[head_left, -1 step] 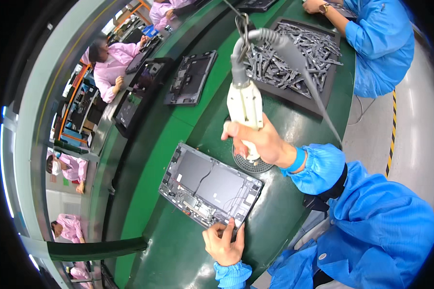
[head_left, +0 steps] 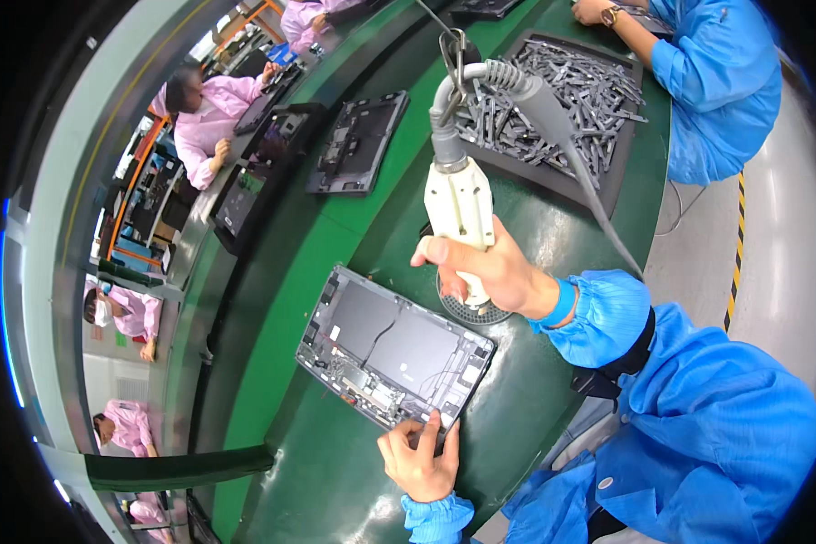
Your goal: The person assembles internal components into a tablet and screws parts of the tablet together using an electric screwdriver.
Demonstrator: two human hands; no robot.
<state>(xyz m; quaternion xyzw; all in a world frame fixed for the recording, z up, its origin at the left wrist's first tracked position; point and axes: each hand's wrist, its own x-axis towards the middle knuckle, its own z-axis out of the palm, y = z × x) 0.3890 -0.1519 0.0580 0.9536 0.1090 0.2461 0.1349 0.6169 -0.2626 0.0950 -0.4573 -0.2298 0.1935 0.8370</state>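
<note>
My right hand [head_left: 508,272] is closed around a cream-coloured electric screwdriver [head_left: 460,204], held upright with a grey cable at its top. The lower end of the screwdriver stands over a round black perforated dish [head_left: 490,315]; its tip cannot be made out. On the green bench lies an opened tablet [head_left: 372,313], its grey battery, circuit board and thin black cables exposed. My left hand [head_left: 422,461] grips the near edge of this tablet, with fingertips over the rim beside the circuit board.
A black tray [head_left: 598,207] heaped with small dark metal parts [head_left: 553,109] stands at the far right of the bench. A person in blue [head_left: 721,91] works beside it. Another opened device [head_left: 361,145] rests further off. People in pink [head_left: 218,118] sit across the line. A metal hook [head_left: 459,68] holds the cable.
The screwdriver and my right hand have shifted very slightly. My left hand and the tablet are nearly unmoved.
</note>
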